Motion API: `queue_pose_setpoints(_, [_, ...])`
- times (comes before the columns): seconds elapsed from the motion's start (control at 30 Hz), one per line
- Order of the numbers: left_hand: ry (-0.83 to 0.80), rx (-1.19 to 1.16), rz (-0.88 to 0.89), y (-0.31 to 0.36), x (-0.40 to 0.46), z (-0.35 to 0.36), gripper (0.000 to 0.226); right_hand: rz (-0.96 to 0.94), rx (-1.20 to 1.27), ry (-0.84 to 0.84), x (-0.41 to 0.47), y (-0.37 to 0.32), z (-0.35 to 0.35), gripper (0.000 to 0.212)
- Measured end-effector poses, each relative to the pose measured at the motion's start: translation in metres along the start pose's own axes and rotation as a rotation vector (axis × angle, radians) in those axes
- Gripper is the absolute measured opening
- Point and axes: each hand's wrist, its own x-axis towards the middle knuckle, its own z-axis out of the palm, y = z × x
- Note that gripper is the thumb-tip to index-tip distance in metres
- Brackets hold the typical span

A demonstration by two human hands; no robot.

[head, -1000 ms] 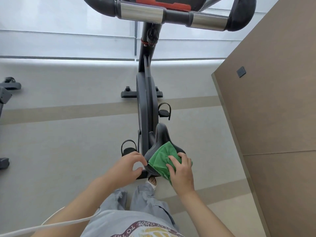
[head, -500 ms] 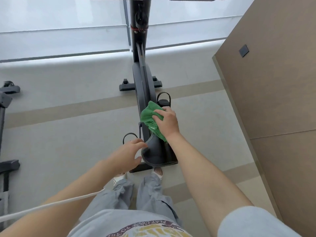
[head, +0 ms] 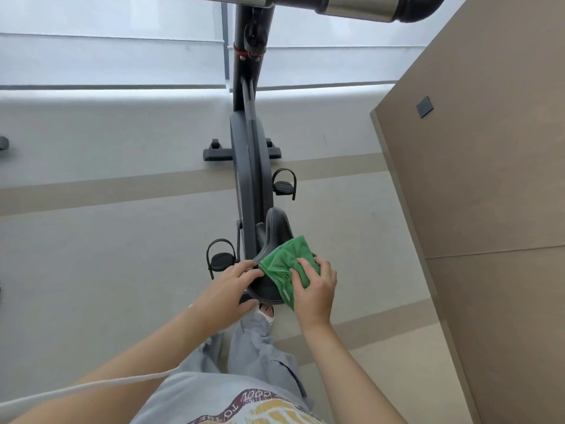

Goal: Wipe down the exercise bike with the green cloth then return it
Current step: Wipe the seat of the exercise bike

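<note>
Wiping the saddle (head: 276, 231) is what we're doing right now, pressing the green cloth (head: 287, 266) onto its wide rear end with our right hand (head: 315, 289), fingers spread flat on the bunched fabric rather than clenched round it. Our left hand (head: 229, 289) is steadying the saddle's left edge, fingers curled over the rim and thumb under it. We're reading the saddle's long axis as running straight away from us toward the handlebar (head: 351, 4), its narrow nose lying ahead of our right fingertips and uncovered. So the coming stroke, we're judging, is pushing forward along that line, with the right hand nearer and leading. Most of the exercise bike (head: 250, 154) is looking not yet wiped, and the cloth's return is waiting
</note>
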Motion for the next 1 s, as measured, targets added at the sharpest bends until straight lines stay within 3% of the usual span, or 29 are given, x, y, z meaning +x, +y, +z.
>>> queue_pose_setpoints(0.13, [0.119, -0.013, -0.05, 0.01, 0.002, 0.007, 0.052, -0.031, 0.058, -0.031, 0.06, -0.031, 0.02, 0.026])
queue_pose_setpoints(0.33, [0.145, -0.026, -0.066, 0.009, 0.003, 0.014, 0.051, -0.08, 0.191, -0.137, 0.12, -0.06, 0.052, 0.029])
queue_pose_setpoints(0.47, [0.139, 0.008, -0.07, 0.01, 0.004, 0.014, 0.052, -0.148, 0.143, -0.159, 0.101, -0.041, 0.036, 0.035])
queue_pose_setpoints(0.6, [0.148, 0.004, -0.056, 0.009, 0.003, 0.013, 0.053, -0.26, -0.066, -0.054, 0.043, -0.004, 0.003, 0.032])
queue_pose_setpoints(0.77, [0.182, -0.027, -0.052, 0.009, 0.003, 0.01, 0.05, -0.142, -0.127, -0.045, 0.017, -0.001, -0.002, 0.035])
queue_pose_setpoints(1.0, [0.219, -0.076, -0.066, 0.006, -0.003, 0.018, 0.045, -0.016, -0.308, -0.169, 0.062, -0.065, 0.046, 0.091])
